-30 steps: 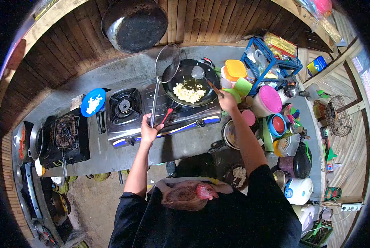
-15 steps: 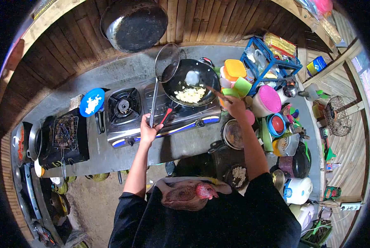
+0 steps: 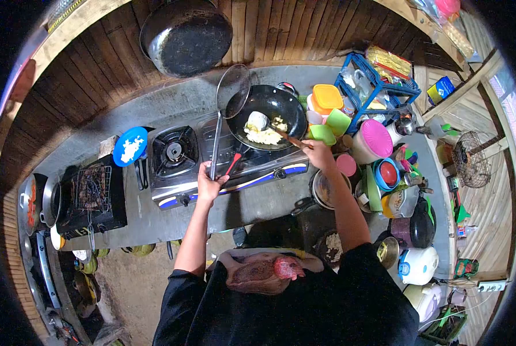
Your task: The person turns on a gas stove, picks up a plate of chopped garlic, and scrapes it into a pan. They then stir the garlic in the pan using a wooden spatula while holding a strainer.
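Fingers closed, my left hand (image 3: 211, 184) grips the long metal handle of a wire-mesh strainer (image 3: 233, 91), which is held up over the left edge of a black wok (image 3: 295, 109). Beside that hand, a red handle (image 3: 233, 164) slants toward the wok's near rim. My right hand (image 3: 318, 154) is closed round the wooden handle of a spatula (image 3: 258, 120). The spatula's pale, shiny head lies in the wok against some crumbly, pale yellow food (image 3: 262, 136). The wok sits on the right side of a two-burner gas stove (image 3: 215, 151).
Left of the bare burner (image 3: 175, 151) are a blue plate (image 3: 119, 155) with white food and a black grill box (image 3: 102, 202) with a wire rack. On the right crowd plastic containers, a pink-lidded tub (image 3: 375, 140) and a blue rack (image 3: 379, 89). A large pan (image 3: 186, 40) hangs on the wall.
My right hand has moved slightly left and down, bringing the spatula head from behind the food into its left part. Some food is pushed apart. My left hand keeps the strainer nearly still.
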The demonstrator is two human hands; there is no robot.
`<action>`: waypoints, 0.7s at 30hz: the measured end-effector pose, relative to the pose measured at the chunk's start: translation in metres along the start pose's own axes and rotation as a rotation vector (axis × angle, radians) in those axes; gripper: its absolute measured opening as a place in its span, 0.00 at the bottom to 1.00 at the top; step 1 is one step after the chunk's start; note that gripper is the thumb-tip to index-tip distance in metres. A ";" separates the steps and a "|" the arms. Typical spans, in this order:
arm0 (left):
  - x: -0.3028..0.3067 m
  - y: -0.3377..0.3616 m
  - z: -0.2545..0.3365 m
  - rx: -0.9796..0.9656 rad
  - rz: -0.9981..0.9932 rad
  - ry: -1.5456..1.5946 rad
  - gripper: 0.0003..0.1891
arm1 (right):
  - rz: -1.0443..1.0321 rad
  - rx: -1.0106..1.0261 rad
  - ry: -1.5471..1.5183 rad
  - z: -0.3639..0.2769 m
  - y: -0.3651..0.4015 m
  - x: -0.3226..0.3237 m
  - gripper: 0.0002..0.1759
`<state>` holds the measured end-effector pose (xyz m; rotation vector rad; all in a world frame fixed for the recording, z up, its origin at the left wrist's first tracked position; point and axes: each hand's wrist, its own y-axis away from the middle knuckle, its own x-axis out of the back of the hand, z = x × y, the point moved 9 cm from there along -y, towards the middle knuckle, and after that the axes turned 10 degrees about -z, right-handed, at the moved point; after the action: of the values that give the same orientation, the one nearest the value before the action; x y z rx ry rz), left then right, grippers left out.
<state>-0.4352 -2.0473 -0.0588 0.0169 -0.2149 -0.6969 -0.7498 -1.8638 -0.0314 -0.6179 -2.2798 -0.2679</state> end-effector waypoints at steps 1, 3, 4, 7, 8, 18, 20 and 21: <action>0.001 0.000 -0.001 -0.001 0.006 -0.025 0.30 | 0.062 0.082 0.103 -0.010 0.006 0.011 0.15; 0.001 -0.001 -0.005 -0.001 0.008 -0.048 0.30 | 0.125 0.160 0.207 -0.022 0.013 0.023 0.15; 0.002 -0.003 -0.010 0.010 0.009 -0.050 0.30 | 0.178 0.096 0.200 -0.019 0.015 0.032 0.16; 0.002 -0.008 -0.021 -0.019 0.009 -0.064 0.30 | 0.224 -0.023 0.291 -0.019 0.020 0.046 0.16; 0.001 -0.009 -0.022 -0.059 0.013 -0.077 0.30 | 0.214 -0.075 0.389 -0.019 0.020 0.049 0.16; -0.002 -0.004 -0.016 -0.015 0.013 -0.051 0.29 | -0.057 0.019 0.221 -0.030 0.023 0.010 0.15; -0.002 -0.006 -0.019 -0.035 0.010 -0.044 0.29 | -0.037 0.011 0.174 -0.023 0.027 0.010 0.16; -0.001 -0.006 -0.018 -0.034 0.011 -0.044 0.29 | -0.020 0.001 0.128 -0.025 0.031 0.012 0.18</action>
<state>-0.4362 -2.0518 -0.0767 -0.0325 -0.2453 -0.6908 -0.7260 -1.8423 -0.0056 -0.5620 -2.1640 -0.3077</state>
